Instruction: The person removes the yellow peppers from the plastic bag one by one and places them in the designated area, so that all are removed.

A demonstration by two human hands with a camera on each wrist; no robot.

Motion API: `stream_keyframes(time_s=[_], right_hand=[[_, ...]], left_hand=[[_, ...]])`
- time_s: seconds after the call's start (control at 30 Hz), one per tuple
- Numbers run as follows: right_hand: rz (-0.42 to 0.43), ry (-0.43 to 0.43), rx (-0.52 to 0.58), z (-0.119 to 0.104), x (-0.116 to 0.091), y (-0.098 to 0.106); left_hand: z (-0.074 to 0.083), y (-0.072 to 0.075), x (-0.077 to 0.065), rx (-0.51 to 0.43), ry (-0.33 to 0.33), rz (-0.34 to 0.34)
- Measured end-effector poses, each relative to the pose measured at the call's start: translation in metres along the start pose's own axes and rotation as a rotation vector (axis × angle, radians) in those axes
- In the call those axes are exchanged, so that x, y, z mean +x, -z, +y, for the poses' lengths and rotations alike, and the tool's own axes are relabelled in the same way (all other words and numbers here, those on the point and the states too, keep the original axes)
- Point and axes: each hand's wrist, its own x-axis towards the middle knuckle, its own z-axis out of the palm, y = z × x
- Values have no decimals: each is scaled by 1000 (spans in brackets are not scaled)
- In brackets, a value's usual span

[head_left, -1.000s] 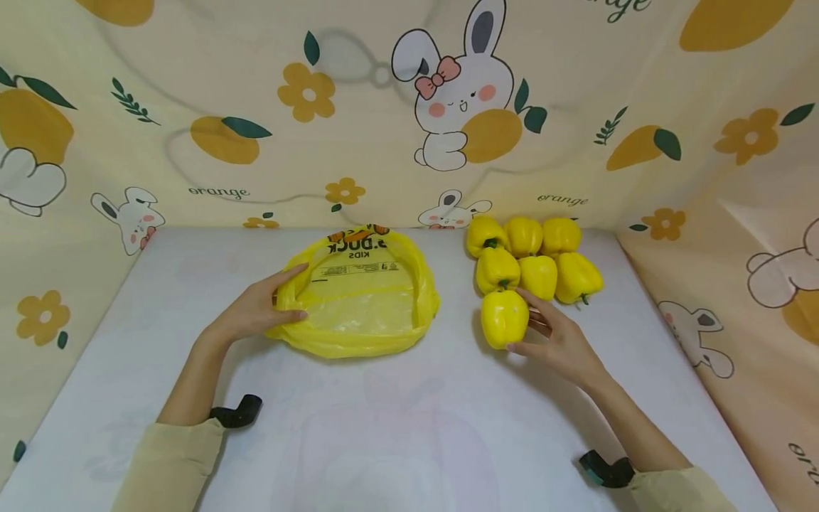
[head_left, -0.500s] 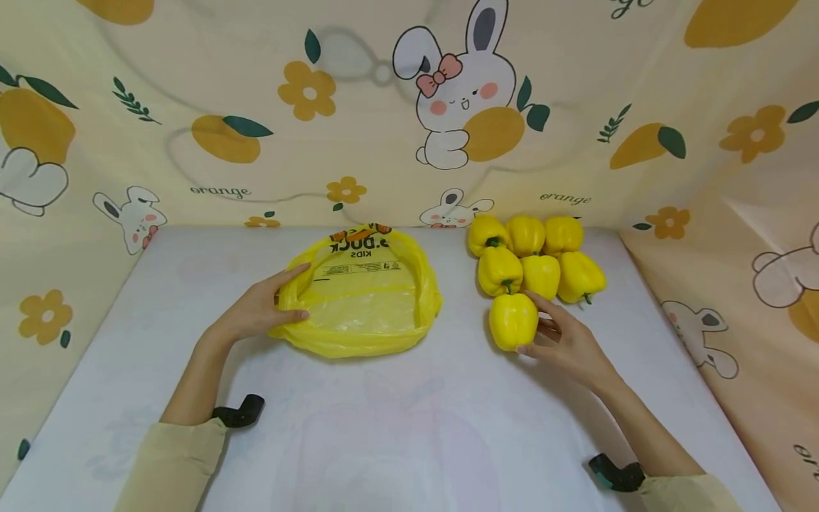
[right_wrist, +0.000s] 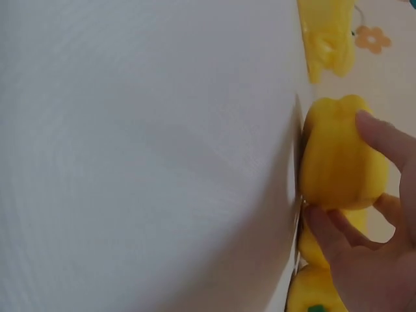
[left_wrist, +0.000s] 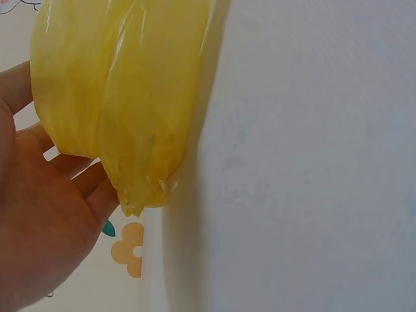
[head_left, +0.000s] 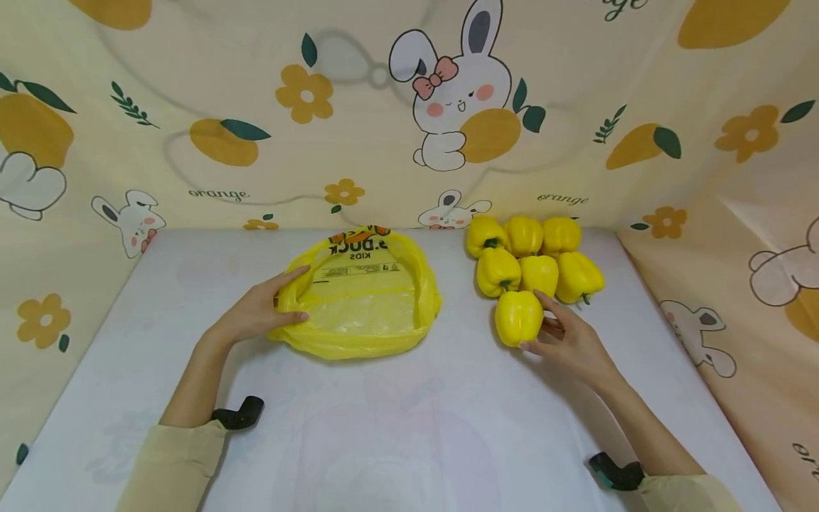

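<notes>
A yellow plastic bag (head_left: 358, 313) lies on the table with its wide mouth spread open and dark printing on its far inner side. My left hand (head_left: 256, 309) holds the bag's left rim, thumb and index finger over the edge. In the left wrist view the bag (left_wrist: 123, 84) hides parts of the fingers. To the right, my right hand (head_left: 569, 348) grips a yellow bell pepper (head_left: 518, 318) between thumb and fingers at its right side. The right wrist view shows that bell pepper (right_wrist: 341, 156) close to the tabletop. Whether it touches the table I cannot tell.
Several more yellow bell peppers (head_left: 539, 276) sit grouped just behind the held one, near the back wall. Patterned cloth (head_left: 358, 156) with rabbits and oranges encloses the white table (head_left: 384, 427) at the back and sides.
My right hand and the bell pepper in it have shifted slightly to the right, in front of the group. The left hand and the bag look unchanged.
</notes>
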Motion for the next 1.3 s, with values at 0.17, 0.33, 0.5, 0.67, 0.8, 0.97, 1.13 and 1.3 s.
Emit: stream_keyframes(time_s=[0.17, 0.33, 0.5, 0.67, 0.8, 0.97, 1.13, 1.3], right_hand=[[32, 48, 22, 0, -1, -1], [31, 46, 59, -2, -1, -2], [35, 54, 59, -5, -2, 0], [70, 82, 44, -7, -2, 5], [103, 111, 34, -7, -2, 10], [157, 143, -6, -7, -1, 17], [202, 164, -50, -8, -2, 22], [227, 188, -102, -10, -2, 29]], left_hand=[[0, 0, -1, 6, -2, 0], [0, 1, -1, 16, 10, 4], [0, 2, -1, 4, 2, 18], [0, 4, 0, -4, -31, 51], [3, 7, 0, 18, -26, 82], [6, 11, -4, 27, -4, 143], [7, 17, -11, 2, 22, 171], [6, 23, -19, -27, 33, 191]])
